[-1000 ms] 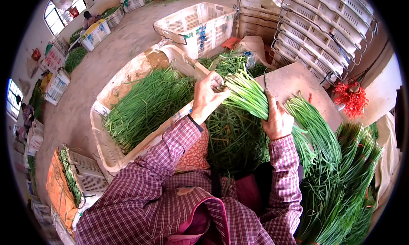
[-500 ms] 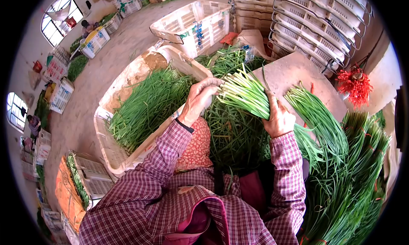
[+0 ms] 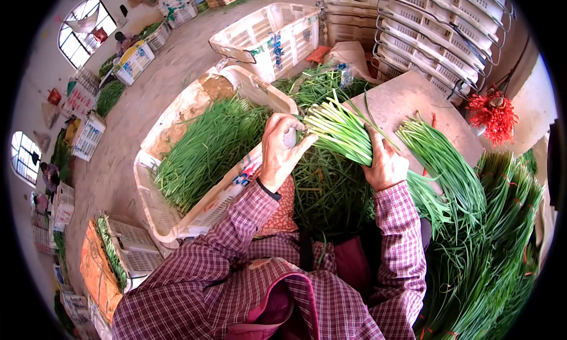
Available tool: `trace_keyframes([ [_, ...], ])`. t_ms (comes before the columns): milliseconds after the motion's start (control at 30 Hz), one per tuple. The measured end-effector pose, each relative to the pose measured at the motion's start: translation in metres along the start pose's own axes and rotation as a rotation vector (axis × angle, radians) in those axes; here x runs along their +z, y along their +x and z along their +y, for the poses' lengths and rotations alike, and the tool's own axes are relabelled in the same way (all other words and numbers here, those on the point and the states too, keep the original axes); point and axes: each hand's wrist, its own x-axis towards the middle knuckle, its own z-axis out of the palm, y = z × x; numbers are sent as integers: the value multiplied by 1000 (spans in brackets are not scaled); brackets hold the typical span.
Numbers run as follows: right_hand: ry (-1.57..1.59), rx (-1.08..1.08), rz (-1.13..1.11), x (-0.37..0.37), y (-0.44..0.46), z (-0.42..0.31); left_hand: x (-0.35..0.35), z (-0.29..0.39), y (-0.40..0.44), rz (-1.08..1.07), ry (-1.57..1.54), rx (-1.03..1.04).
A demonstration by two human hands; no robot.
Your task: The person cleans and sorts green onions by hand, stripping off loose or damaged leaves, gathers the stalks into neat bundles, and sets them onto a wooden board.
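Note:
My right hand (image 3: 384, 163) is closed around a bunch of green stalks (image 3: 339, 130), whose pale ends point up and left. My left hand (image 3: 283, 151) is at the left side of those pale ends, thumb and fingers pinched together; what lies between the fingertips is too small to make out. Beneath the bunch is a heap of loose green leaves (image 3: 331, 192). Right of my right hand, a loose bunch (image 3: 443, 163) rests partly on a flat board (image 3: 407, 98). Many bunches with red ties (image 3: 484, 251) are piled at the lower right.
A white crate of greens (image 3: 153, 204) stands to the left, with another white crate (image 3: 271, 38) behind it. Stacked crates (image 3: 437, 38) rise at the back right, near hanging red ties (image 3: 492, 116). Two people (image 3: 123, 43) are far off at the left among crates.
My left hand moved away from the pale ends to the left, then came back to them. My right hand keeps its hold on the bunch. The view has shifted slightly.

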Motion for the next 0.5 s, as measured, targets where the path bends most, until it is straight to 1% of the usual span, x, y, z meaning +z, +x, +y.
trace_keyframes([
  [67, -2, 2, -5, -1, 0, -1, -2, 1, 3, 21, -34, -22],
  [133, -4, 6, -6, -1, 0, 0, -7, -3, 5, -19, -26, 12],
  [200, -37, 26, -20, 0, -1, 1, -13, -4, 7, -7, -29, -12],
  [267, -30, 46, -33, -5, 0, 0, -22, -11, 10, 55, -126, -199],
  [333, -21, 62, -43, -4, 1, 1, -28, -8, 13, 32, -73, -182],
  [400, -23, 41, -22, 0, 1, 3, -26, 6, 14, 19, -124, -60],
  [433, -22, 42, -23, 2, 1, 3, -26, 15, 12, -65, -171, -103],
  [467, -19, 33, -13, 4, 2, 2, -21, 19, 8, -69, -216, -140],
  [500, -18, 24, -4, 4, 2, 2, -16, 20, 8, -67, -154, -101],
])
